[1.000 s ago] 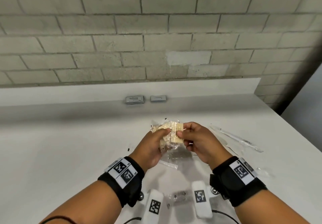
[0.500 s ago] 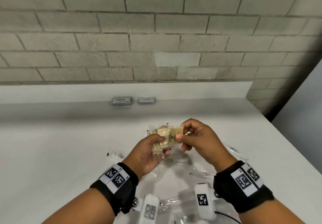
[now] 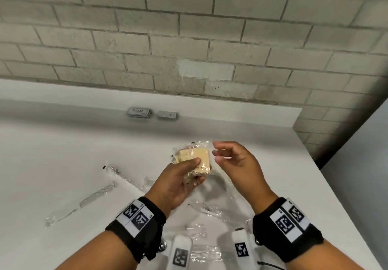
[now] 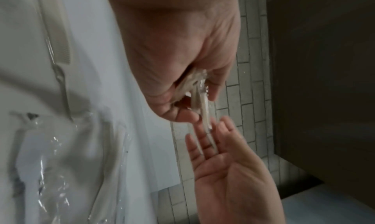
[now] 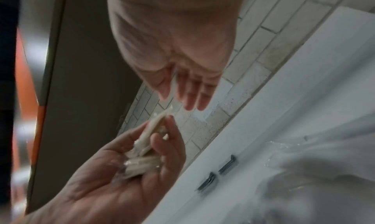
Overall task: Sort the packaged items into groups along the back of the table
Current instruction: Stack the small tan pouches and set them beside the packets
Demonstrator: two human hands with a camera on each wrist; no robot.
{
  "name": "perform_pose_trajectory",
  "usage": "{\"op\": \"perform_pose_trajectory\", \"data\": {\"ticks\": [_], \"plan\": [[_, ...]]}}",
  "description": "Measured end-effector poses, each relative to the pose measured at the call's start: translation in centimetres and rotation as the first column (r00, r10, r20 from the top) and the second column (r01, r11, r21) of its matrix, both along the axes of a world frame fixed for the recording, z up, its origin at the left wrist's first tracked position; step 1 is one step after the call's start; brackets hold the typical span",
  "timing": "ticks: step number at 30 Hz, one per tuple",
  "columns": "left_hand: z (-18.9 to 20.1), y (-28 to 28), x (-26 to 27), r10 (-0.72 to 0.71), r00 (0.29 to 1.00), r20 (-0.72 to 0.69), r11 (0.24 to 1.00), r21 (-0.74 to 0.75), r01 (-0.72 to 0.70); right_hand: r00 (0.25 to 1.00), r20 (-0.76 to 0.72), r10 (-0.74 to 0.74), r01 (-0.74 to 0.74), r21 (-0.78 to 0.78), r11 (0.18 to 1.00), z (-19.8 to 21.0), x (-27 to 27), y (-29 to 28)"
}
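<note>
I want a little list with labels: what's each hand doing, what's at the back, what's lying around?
left hand: holds a bunch of tan packets in clear wrap
right hand: holds nothing, fingers loose, beside the packets
back of table: two groups of grey packets, side by side
left side: a wrapped comb, a small clear packet
near the wrists: more clear wrappers

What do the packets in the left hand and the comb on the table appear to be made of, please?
Packets: matte beige paper or card, apparently inside clear glossy film that crinkles and glints at the edges. Comb: probably pale plastic, sealed in a shiny transparent sleeve.
</note>
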State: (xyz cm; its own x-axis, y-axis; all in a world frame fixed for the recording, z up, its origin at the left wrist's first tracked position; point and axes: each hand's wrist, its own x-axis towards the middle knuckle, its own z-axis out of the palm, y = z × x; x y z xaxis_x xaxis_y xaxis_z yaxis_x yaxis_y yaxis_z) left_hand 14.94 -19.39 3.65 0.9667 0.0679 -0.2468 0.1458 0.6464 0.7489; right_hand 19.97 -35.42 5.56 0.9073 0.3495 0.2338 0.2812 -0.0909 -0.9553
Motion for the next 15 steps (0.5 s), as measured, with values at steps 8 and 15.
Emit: {"op": "perform_pose_trajectory", "data": {"ticks": [8,15], "plan": [[1.6,-0.8,0.2,-0.110,0.980,0.166,0.973,0.217,0.073,0.938,-0.339,0.076,-0.050,0.083,0.995,0.9,0.5,0.2],[2.2,0.6,0.7,-0.087,0.978,0.191,0.934,0.357,0.013,0.828,-0.502,0.248,-0.233,0.095,0.968,1.4,0.3,1.2]]}}
